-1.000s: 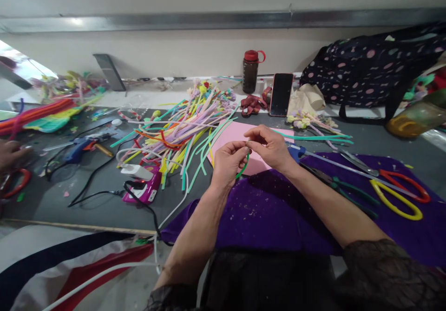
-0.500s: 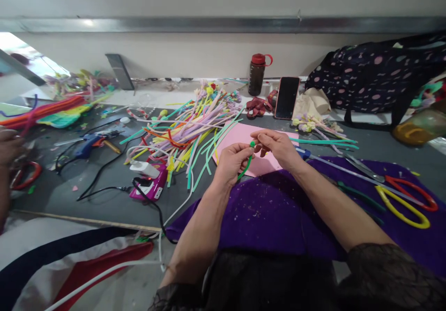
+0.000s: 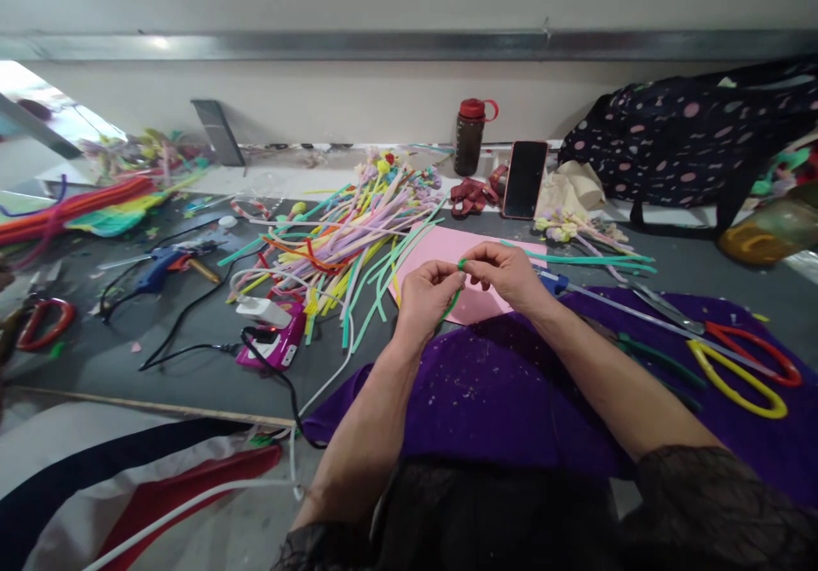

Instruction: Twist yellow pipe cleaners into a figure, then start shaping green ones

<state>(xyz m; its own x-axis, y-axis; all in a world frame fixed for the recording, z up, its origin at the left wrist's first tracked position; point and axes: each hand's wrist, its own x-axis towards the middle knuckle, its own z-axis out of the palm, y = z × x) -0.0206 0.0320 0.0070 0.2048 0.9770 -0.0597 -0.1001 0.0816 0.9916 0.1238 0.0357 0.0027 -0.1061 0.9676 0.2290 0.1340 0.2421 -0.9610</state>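
Note:
My left hand (image 3: 423, 298) and my right hand (image 3: 506, 274) meet above a pink sheet (image 3: 447, 251) on the grey table. Both pinch a short green pipe cleaner (image 3: 455, 297), its top end showing between the fingertips and its lower part curving down under my left fingers. A big heap of coloured pipe cleaners (image 3: 348, 243) lies just left of my hands. A purple cloth (image 3: 498, 392) covers the table edge under my forearms.
A pink glue gun (image 3: 272, 341) with black cords lies to the left, a blue glue gun (image 3: 163, 266) farther left. Yellow and red scissors (image 3: 745, 362) and pliers lie at right. A bottle (image 3: 469, 135), a phone (image 3: 524, 179) and a spotted bag (image 3: 690, 141) stand at the back.
My fingertips have closed together on the green pipe cleaner's top end. Another person's hand at the far left edge has gone out of view.

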